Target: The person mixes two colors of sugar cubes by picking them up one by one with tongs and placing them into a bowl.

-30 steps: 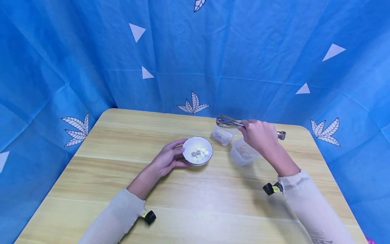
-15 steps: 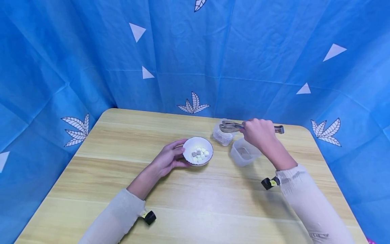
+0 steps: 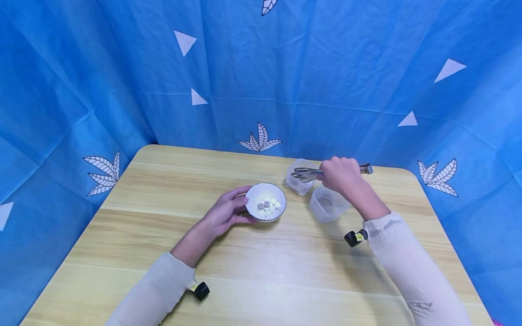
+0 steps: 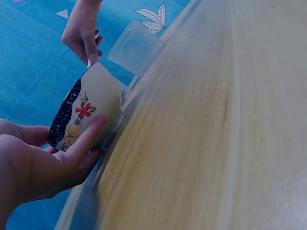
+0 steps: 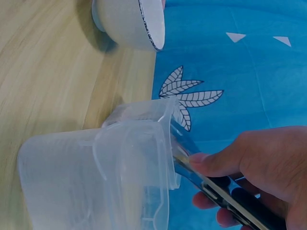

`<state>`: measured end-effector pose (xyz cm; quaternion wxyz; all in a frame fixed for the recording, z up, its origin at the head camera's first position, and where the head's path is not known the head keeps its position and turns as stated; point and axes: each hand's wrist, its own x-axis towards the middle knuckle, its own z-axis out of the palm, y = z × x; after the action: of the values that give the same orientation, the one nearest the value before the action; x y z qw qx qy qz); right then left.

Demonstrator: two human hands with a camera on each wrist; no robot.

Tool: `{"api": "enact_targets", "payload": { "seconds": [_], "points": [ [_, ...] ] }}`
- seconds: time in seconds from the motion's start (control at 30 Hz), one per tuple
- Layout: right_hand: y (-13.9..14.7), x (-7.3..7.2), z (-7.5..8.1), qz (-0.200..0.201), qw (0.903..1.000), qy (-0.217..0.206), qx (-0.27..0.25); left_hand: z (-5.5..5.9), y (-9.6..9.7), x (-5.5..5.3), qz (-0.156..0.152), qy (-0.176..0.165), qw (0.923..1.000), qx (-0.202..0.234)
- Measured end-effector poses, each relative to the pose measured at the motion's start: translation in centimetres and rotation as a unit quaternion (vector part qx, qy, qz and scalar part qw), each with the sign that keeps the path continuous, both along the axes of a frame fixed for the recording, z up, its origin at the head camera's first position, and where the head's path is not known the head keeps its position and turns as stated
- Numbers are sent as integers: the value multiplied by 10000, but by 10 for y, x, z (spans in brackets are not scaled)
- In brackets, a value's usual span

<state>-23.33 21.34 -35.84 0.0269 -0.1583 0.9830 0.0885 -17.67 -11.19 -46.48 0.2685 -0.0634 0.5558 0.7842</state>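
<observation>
My left hand (image 3: 224, 210) holds a white bowl (image 3: 254, 194), its thumb at the rim and fingers against the side. Red and yellow flowers decorate the bowl's outside in the left wrist view. Several small white and greyish-brown cubes (image 3: 267, 205) lie in the bowl. My right hand (image 3: 341, 174) grips metal tongs (image 3: 306, 174) by their arms. The tongs' head points left, at the mouth of the farther clear plastic container (image 3: 301, 187). How deep the tips reach, and what that container holds, I cannot tell. The right wrist view shows the thumb pressing the tongs.
A second clear plastic container (image 3: 326, 209) stands just in front of the farther one, below my right hand. Both are on a wooden table (image 3: 244, 271), right of the bowl. A blue curtain (image 3: 338, 68) hangs behind the table's back edge.
My right hand has shifted left, and the tongs' head has come down from above the farther container to its mouth. The left hand and the bowl stay in place.
</observation>
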Motion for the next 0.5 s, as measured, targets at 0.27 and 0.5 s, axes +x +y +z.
{"api": "enact_targets", "payload": {
  "seconds": [0.27,0.5],
  "points": [
    [-1,-3,-4,-61,9999,-47,88,0,-1,0,0,-37,10000,20],
    [-2,-5,-4,-49,9998,36,170,0,-2,0,-17,-33,10000,70]
  ]
}}
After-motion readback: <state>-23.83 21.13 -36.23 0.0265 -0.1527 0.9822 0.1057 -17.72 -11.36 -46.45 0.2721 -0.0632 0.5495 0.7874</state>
